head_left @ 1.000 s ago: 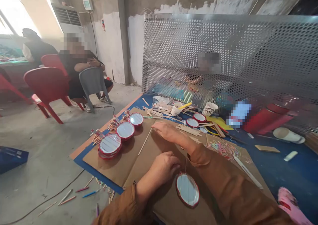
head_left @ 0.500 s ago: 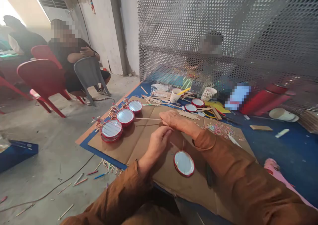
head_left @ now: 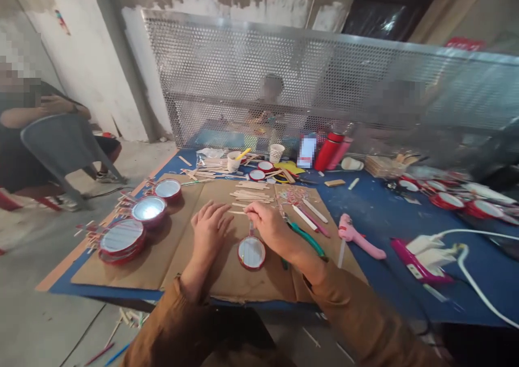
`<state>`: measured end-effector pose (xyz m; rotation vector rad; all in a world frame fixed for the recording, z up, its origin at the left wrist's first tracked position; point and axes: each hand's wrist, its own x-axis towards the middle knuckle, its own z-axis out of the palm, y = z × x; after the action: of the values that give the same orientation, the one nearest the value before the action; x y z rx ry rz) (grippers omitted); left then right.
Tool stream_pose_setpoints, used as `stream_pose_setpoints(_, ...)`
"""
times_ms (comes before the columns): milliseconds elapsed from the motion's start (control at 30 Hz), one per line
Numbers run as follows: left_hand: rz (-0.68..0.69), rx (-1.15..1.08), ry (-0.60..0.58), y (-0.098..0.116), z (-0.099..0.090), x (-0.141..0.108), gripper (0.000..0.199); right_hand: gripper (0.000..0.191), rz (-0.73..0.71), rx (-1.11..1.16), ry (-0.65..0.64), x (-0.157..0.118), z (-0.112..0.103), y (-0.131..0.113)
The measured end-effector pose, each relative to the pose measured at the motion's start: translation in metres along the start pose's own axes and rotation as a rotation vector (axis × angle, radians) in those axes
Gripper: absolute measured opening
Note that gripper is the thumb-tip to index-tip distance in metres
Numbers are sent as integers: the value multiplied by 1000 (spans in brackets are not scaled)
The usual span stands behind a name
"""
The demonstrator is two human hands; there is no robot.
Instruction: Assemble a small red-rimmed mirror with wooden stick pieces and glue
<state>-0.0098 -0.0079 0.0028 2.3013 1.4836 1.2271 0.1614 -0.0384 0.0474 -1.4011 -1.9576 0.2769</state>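
A short, thin wooden stick is pinched in the fingers of my right hand above the cardboard. My left hand hovers just left of it, fingers stretched out and slightly apart, holding nothing. Below both hands lies a small round toy banjo with a red rim, a white face and thin strings; its neck runs up beneath my right hand. Several similar banjos with wooden pegs stand along the left side, some stacked. Flat wooden sticks lie just beyond my hands.
Green-handled pliers lie right of my right hand, near coloured rubber bands. Farther right are a pink glue gun and a magenta power strip. Paper cups and a red bottle stand before a perforated metal screen.
The view has swung right. My left hand has opened out, and my right hand has come back nearer the banjo, the stick still in its fingers.
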Motion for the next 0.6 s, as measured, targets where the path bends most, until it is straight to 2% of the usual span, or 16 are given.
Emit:
stream_pose_setpoints(133,40,38,-289,2,5,-1,24,14,97,77,-9,-17,-13,5)
stream_pose_setpoints(200,24,-48,-347,1,9,-1,27,15,148,-17,39,-27,-32,18)
stream_pose_setpoints(267,-38,-143,-350,-1,11,0,28,19,233,-267,179,-43,-57,37)
stream_pose_setpoints(333,-111,-216,-324,-2,12,1,28,22,351,-489,250,-64,-83,58)
stream_pose_setpoints(400,-160,-264,-305,-3,12,2,29,24,476,-580,211,-87,-103,75)
stream_pose_setpoints(467,-180,-277,-306,-4,12,2,27,25,526,-591,161,-104,-113,84)
stream_pose_setpoints(600,-182,-230,-334,-6,16,0,22,27,482,-444,21,-107,-103,77)
